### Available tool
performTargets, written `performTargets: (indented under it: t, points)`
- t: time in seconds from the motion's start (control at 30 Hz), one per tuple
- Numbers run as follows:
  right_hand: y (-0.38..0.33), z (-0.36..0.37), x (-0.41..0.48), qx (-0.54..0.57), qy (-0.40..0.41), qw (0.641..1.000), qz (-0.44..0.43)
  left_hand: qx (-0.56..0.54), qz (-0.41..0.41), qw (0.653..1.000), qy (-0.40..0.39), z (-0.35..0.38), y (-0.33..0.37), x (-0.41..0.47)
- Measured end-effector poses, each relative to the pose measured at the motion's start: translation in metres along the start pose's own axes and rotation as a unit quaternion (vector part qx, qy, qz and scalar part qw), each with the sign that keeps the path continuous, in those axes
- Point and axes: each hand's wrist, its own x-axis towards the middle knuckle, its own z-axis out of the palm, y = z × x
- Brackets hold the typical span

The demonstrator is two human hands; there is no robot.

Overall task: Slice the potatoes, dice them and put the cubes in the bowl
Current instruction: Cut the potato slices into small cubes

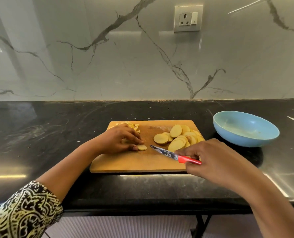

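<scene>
A wooden cutting board [134, 164] lies on the black counter. A heap of round potato slices [177, 136] covers its right part. A few potato cubes [134, 126] sit at its far left corner, partly hidden by my left hand [118, 140]. That hand pinches a small stack of slices [142, 147] on the board with fingertips and thumb. My right hand [211, 157] grips the red handle of a knife [168, 152]; the blade points left toward the small stack and stops short of it. A light blue bowl [246, 129] stands right of the board and looks empty.
The black counter [48, 134] runs wide on both sides, with a marble wall behind and a wall socket [188, 18] above. Counter's front edge lies just below the board. Small scraps dot the counter left of the board.
</scene>
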Motion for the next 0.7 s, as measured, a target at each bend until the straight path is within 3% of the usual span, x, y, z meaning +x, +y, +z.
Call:
performTargets:
  t: [0.23,0.7]
  points:
    - [0.002,0.007,-0.001,0.042,0.02,0.998,0.037,0.038,0.063,0.995,0.069,0.005,-0.002,0.001]
    - [-0.008,0.024,0.004,0.033,0.023,0.998,0.039,-0.037,-0.064,0.989,0.129,0.02,0.006,0.011]
